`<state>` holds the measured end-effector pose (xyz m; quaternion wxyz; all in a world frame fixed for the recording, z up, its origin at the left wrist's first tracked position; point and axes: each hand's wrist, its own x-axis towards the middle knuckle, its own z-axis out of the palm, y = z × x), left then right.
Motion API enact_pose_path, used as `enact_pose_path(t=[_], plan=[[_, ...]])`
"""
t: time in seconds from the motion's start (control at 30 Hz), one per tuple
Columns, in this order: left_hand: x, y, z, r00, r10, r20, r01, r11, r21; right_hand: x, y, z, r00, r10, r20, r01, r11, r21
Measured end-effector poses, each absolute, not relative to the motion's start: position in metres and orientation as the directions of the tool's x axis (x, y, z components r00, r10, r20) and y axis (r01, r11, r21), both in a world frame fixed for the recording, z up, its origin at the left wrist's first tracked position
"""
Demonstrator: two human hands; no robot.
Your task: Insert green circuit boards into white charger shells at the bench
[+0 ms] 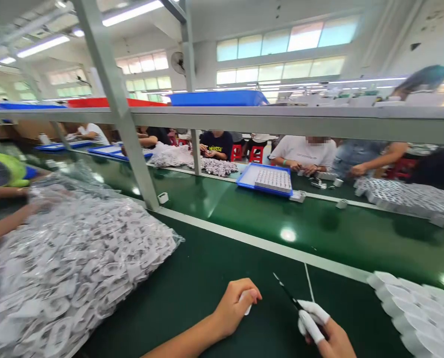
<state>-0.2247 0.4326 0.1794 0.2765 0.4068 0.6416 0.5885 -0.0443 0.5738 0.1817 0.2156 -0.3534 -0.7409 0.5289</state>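
Note:
My left hand is closed around a small white plastic part, most of it covered by the fingers. My right hand, with white covers on some fingertips, grips a slim black tool. The tool's thin pale tip points up and to the left, apart from the left hand; whether it is a blade or tweezers is too small to make out. To the left spreads a large clear bag of white plastic parts. Rows of white rounded pieces stand at the right edge of the dark green table.
A pale strip divides my table from a shiny green belt. A metal post and shelf beam stand ahead. A co-worker's arm reaches over the bag. Across sit several people and a blue tray.

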Motion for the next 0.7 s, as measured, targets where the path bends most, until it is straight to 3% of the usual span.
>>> enact_pose_path(t=[0.13,0.23,0.47,0.7], plan=[[-0.224,0.430,0.181,-0.499,0.857,0.126,0.250,0.004,0.968,-0.056,0.561,0.206,-0.767,0.606,-0.211,0.198,-0.090,-0.976],[-0.225,0.429,0.183,-0.475,0.871,0.125,0.285,0.018,0.959,-0.058,0.559,0.209,-0.774,0.578,-0.257,0.167,-0.205,-0.964],[-0.232,0.426,0.174,-0.445,0.889,0.106,0.331,0.053,0.942,-0.056,0.561,0.206,-0.689,0.691,-0.219,0.080,-0.228,-0.970],[-0.233,0.425,0.171,-0.450,0.888,0.090,0.330,0.072,0.941,-0.056,0.558,0.208,-0.714,0.665,-0.220,0.110,-0.203,-0.973]])
